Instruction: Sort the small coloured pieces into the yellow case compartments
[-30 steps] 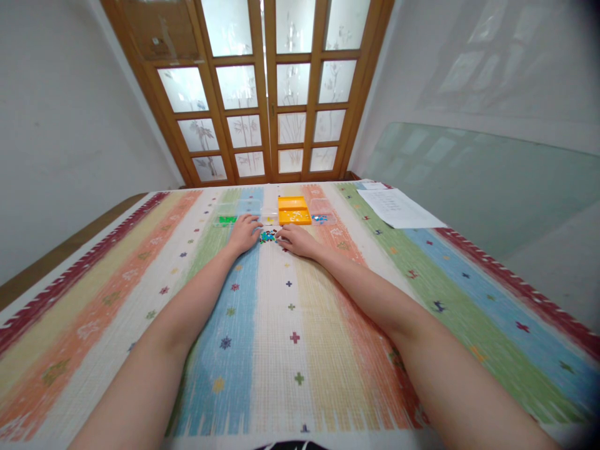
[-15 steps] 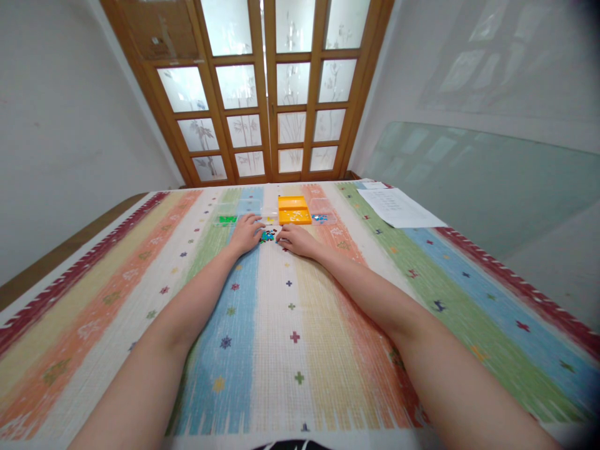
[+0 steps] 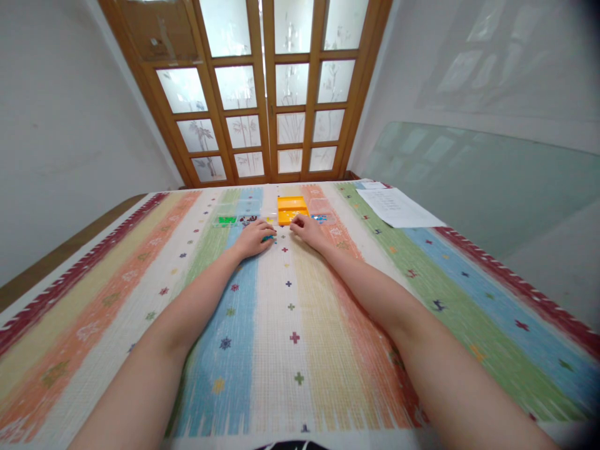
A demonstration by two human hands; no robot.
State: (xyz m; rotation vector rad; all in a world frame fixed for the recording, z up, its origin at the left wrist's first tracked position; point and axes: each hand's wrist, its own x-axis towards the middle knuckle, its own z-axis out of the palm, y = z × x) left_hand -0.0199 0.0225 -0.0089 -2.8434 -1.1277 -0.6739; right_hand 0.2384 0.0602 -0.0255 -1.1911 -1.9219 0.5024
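Note:
My left hand (image 3: 254, 239) rests palm down on the tablecloth, its fingers spread a little over a small pile of tiny blue pieces (image 3: 268, 237). Most of that pile is hidden beneath the fingers. To the right, my right hand (image 3: 307, 229) is at the near edge of an open yellow box (image 3: 291, 202), thumb and fingertips drawn together. Whether a tiny piece is between them is too small to tell. Small yellow and white bits lie in the yellow box. Beyond my left hand, a clear compartment box holds green pieces (image 3: 227, 220) and dark red pieces (image 3: 247, 220).
Blue and white pieces (image 3: 319, 218) lie in a clear compartment right of the yellow box. A printed white sheet (image 3: 398, 207) is farther right on the striped tablecloth (image 3: 276, 350). Behind the table are wooden glazed doors (image 3: 270, 112).
My right hand has moved right and slightly away, from the pile to the yellow box. My left hand has shifted right and nearer, covering more of the pile and uncovering the dark red pieces.

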